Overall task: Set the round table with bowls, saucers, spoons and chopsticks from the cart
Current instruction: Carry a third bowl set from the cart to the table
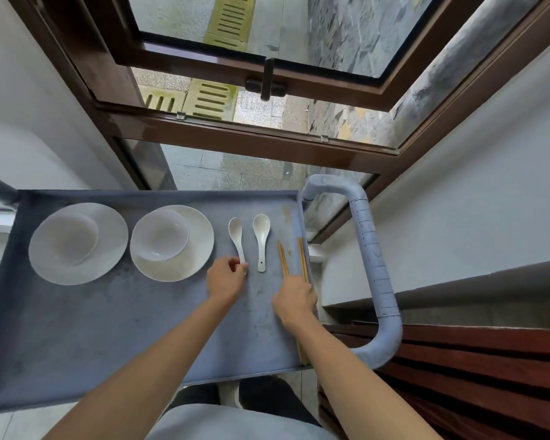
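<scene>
**Trainee:** While you stand at the cart (77, 328), what lies at its left end?

**Instructor:** You see a white bowl (65, 241) seated in a white saucer (108, 249), offset toward that saucer's left rim. Just beside it to the right sits a second bowl (159, 235) in a second saucer (200, 246), placed the same way. The two saucers are near each other but apart.

**Trainee:** And your left hand (224, 276)?

**Instructor:** Its fingers (235, 263) are curled, pinching the handle end of the left spoon (236, 235), whose scoop points away from you. The right spoon (261, 236) lies parallel just beside it, untouched, flat on the tray.

**Trainee:** Your right hand (294, 301)?

**Instructor:** Its fingers are curled round the chopsticks (292, 258) at mid-length. The tips project beyond the hand in two separate pairs; one end shows again below your forearm, along the cart's right edge. You cannot tell how many sticks the hand encloses.

**Trainee:** Farthest right?

**Instructor:** The grey looped cart handle (373, 258), then a dark wooden bench (473, 360). An open brown-framed window (267, 84) stands beyond the cart.
</scene>
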{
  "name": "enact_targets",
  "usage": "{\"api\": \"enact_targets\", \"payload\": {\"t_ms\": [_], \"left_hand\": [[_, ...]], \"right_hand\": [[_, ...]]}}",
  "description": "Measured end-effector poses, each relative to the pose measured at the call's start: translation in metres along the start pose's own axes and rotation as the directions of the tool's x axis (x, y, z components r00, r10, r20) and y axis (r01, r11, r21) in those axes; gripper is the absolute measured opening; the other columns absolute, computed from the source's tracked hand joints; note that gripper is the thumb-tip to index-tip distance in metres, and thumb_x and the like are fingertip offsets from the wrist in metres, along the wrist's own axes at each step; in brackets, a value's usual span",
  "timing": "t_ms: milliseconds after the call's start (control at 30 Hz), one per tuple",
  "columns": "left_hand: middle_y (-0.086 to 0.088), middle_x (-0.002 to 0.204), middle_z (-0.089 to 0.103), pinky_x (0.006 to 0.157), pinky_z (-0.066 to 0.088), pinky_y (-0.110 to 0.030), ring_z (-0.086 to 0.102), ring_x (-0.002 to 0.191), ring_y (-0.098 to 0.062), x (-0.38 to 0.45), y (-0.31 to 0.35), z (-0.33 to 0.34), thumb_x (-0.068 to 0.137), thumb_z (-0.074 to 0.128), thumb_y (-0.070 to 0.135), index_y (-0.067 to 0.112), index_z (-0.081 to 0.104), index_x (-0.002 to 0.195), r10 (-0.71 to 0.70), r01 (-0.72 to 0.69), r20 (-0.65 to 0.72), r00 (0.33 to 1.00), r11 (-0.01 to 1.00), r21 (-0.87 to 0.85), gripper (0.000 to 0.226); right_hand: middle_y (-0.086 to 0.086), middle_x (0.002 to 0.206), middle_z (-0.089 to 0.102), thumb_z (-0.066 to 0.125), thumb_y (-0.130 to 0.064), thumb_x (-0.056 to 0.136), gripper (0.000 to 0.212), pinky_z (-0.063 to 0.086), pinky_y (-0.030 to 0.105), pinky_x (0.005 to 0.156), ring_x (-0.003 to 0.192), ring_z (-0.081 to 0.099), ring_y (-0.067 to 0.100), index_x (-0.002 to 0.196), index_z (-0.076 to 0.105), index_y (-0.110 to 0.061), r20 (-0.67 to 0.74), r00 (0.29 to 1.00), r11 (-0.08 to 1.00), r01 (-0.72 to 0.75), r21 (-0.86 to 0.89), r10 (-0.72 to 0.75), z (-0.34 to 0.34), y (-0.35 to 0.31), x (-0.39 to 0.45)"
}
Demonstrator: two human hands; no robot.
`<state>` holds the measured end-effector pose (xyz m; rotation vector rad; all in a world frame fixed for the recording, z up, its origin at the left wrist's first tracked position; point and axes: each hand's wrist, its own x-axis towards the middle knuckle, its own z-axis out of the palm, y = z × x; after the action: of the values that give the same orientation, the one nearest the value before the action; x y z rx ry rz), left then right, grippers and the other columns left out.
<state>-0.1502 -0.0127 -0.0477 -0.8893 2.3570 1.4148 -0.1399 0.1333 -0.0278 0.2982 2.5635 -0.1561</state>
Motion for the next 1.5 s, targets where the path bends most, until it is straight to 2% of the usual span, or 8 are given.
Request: {"api": "enact_targets", "payload": {"t_ms": [133, 267, 467, 733, 867, 1167, 1267, 1500], "left_hand": [[-0.015, 0.07, 0.074, 0.075, 0.055, -0.039, 0.068, 0.068, -0.025, -0.012, -0.006, -0.008, 0.089, 0.071, 0.014, 0.002, 0.072, 0.073, 0.025, -0.025, 0.004, 1.0, 0.995, -0.096, 0.02], [-0.007, 0.063, 0.064, 0.07, 0.059, -0.037, 0.059, 0.056, -0.015, -0.034, -0.008, -0.025, 0.093, 0.071, 0.01, 0.006, 0.071, 0.073, 0.024, 0.001, 0.079, 0.997, 0.953, -0.303, 0.021], [0.0, 0.064, 0.061, 0.063, 0.056, -0.022, 0.058, 0.059, -0.009, -0.068, 0.003, -0.054, 0.095, 0.072, 0.012, 0.001, 0.073, 0.087, 0.108, -0.031, 0.163, 0.981, 0.909, -0.415, 0.014], [0.008, 0.074, 0.072, 0.072, 0.06, -0.024, 0.069, 0.073, -0.006, -0.097, 0.02, -0.082, 0.097, 0.071, 0.018, 0.021, 0.078, 0.094, 0.219, -0.072, 0.262, 0.94, 0.877, -0.475, 0.008], [-0.015, 0.098, 0.077, 0.087, 0.064, -0.035, 0.075, 0.09, -0.02, -0.112, 0.016, -0.096, 0.098, 0.069, 0.014, 0.012, 0.078, 0.104, 0.28, -0.062, 0.346, 0.895, 0.848, -0.526, 0.011], [-0.013, 0.098, 0.081, 0.08, 0.061, -0.027, 0.078, 0.096, -0.028, -0.129, 0.002, -0.116, 0.097, 0.07, 0.011, 0.011, 0.08, 0.111, 0.338, -0.082, 0.395, 0.854, 0.837, -0.541, 0.018], [-0.009, 0.101, 0.081, 0.078, 0.059, -0.025, 0.076, 0.095, -0.028, -0.13, -0.005, -0.122, 0.098, 0.069, 0.01, 0.022, 0.082, 0.111, 0.369, -0.148, 0.407, 0.836, 0.865, -0.479, 0.022], [-0.003, 0.094, 0.082, 0.078, 0.06, -0.023, 0.073, 0.084, -0.012, -0.12, -0.024, -0.127, 0.097, 0.071, 0.021, 0.029, 0.085, 0.1, 0.267, -0.081, 0.401, 0.877, 0.902, -0.424, 0.016]], "right_hand": [[0.016, 0.113, 0.071, 0.052, -0.02, 0.096, 0.024, 0.055, 0.039, 0.082, 0.107, 0.069, 0.037, 0.113, 0.063, -0.005, -0.023, 1.0, 0.995, 0.021, 0.102, -0.019, -0.009, 0.005, -0.004], [0.006, 0.073, 0.055, 0.05, -0.025, 0.095, 0.018, 0.038, 0.036, 0.057, 0.065, 0.053, 0.026, 0.082, 0.049, -0.013, -0.131, 0.982, 0.938, 0.171, 0.301, -0.137, -0.022, 0.011, -0.012], [0.002, 0.062, 0.047, 0.055, -0.022, 0.097, 0.03, 0.038, 0.034, 0.055, 0.057, 0.045, 0.014, 0.07, 0.044, -0.015, -0.104, 0.969, 0.629, 0.226, 0.744, -0.226, -0.038, 0.006, -0.031], [0.004, 0.059, 0.064, 0.054, -0.025, 0.091, 0.034, 0.048, 0.024, 0.053, 0.055, 0.058, 0.013, 0.071, 0.071, -0.002, -0.08, 0.974, 0.283, 0.139, 0.949, -0.211, -0.043, -0.014, -0.058], [0.005, 0.052, 0.048, 0.051, -0.023, 0.075, 0.025, 0.035, 0.028, 0.048, 0.049, 0.042, 0.014, 0.054, 0.057, -0.014, -0.068, 0.953, 0.145, 0.115, 0.983, -0.295, -0.046, -0.028, -0.073], [0.009, 0.069, 0.057, 0.035, -0.056, 0.102, 0.066, 0.036, 0.029, 0.048, 0.048, 0.043, 0.017, 0.108, 0.071, -0.001, 0.16, 0.908, -0.112, -0.219, 0.969, -0.388, -0.043, -0.051, -0.106], [0.006, 0.071, 0.063, 0.049, -0.071, 0.091, 0.072, 0.041, 0.024, 0.044, 0.046, 0.053, 0.013, 0.108, 0.073, -0.005, 0.217, 0.885, -0.072, -0.269, 0.96, -0.412, -0.041, -0.055, -0.112], [0.005, 0.073, 0.068, 0.061, -0.04, 0.101, 0.041, 0.054, 0.027, 0.058, 0.061, 0.065, 0.014, 0.078, 0.079, -0.011, 0.293, 0.899, 0.054, -0.291, 0.955, -0.324, -0.025, -0.063, -0.109]]}}
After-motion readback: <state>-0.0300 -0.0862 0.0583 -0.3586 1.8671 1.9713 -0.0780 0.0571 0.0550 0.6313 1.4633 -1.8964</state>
